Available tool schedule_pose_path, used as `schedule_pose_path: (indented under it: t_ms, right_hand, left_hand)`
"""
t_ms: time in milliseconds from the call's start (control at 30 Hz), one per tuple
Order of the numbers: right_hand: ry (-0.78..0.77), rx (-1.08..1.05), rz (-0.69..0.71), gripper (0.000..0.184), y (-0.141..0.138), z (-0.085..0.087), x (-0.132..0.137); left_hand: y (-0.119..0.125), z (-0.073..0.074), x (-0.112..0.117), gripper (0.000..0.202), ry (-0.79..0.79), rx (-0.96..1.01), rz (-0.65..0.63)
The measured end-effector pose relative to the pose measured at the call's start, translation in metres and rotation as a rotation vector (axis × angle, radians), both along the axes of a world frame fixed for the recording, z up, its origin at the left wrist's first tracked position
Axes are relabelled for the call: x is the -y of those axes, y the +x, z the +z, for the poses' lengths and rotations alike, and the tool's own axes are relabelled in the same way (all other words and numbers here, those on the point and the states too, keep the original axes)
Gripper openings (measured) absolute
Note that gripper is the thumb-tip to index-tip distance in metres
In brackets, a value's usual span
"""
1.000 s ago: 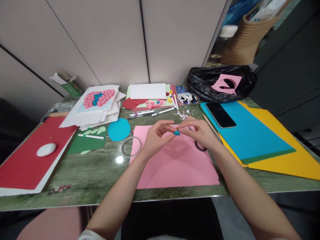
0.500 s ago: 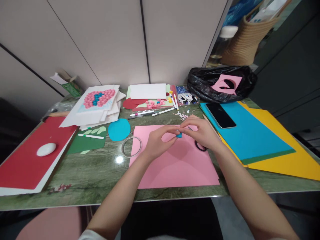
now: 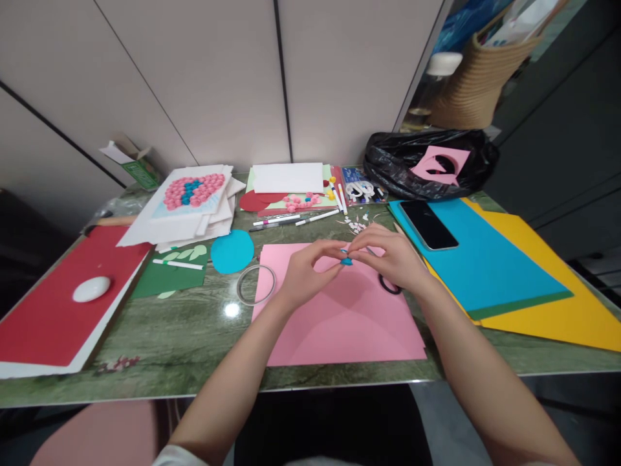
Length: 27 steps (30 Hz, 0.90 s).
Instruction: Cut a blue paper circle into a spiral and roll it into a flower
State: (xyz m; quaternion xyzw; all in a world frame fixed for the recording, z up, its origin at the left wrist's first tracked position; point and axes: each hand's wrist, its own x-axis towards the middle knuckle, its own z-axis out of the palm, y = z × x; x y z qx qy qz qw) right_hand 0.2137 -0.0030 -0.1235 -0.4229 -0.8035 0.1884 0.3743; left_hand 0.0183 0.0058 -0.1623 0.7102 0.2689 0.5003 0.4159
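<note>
My left hand [image 3: 308, 272] and my right hand [image 3: 391, 259] meet over a pink paper sheet [image 3: 339, 317]. Both pinch a small blue paper piece [image 3: 346, 260] between thumb and fingertips, so each hand is closed on it. Black scissor handles [image 3: 389, 285] peek out from under my right hand on the pink sheet. A tape ring [image 3: 255, 285] and a blue paper circle [image 3: 232, 252] lie just left of my left hand.
A phone [image 3: 428, 223] lies on blue paper [image 3: 490, 262] over yellow paper [image 3: 567, 304] at right. A black bag [image 3: 427, 162] sits behind. Markers [image 3: 291, 220], white sheets with pink balls [image 3: 191, 191], green paper [image 3: 169, 275] and red paper [image 3: 53, 310] with a white oval [image 3: 91, 288] fill the left.
My left fingers have curled in tighter around the blue piece, and both hands have shifted slightly while working it. Nothing else has moved.
</note>
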Motion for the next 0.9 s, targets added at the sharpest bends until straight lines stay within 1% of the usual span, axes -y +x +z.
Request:
schedule_pose_path:
  t_ms: [200, 333, 467, 733, 900]
  right_hand:
    - [-0.033, 0.024, -0.001, 0.013, -0.001, 0.001, 0.0]
    - [-0.052, 0.028, -0.008, 0.016, -0.001, -0.005, -0.001]
    - [-0.091, 0.028, -0.022, 0.018, -0.002, -0.01, -0.003]
    - [-0.098, 0.054, -0.039, 0.019, -0.006, -0.009, -0.002]
    - [-0.097, 0.071, -0.049, 0.02, -0.007, -0.012, -0.003]
  left_hand:
    - [0.001, -0.002, -0.001, 0.038, -0.044, 0.07, -0.044]
    - [0.001, -0.001, -0.002, 0.038, -0.123, 0.15, -0.095]
    - [0.001, 0.0, -0.003, 0.04, -0.173, 0.195, -0.119]
    - [0.0, 0.002, -0.004, 0.039, -0.184, 0.185, -0.11]
    - [0.001, 0.001, -0.003, 0.039, -0.206, 0.16, -0.087]
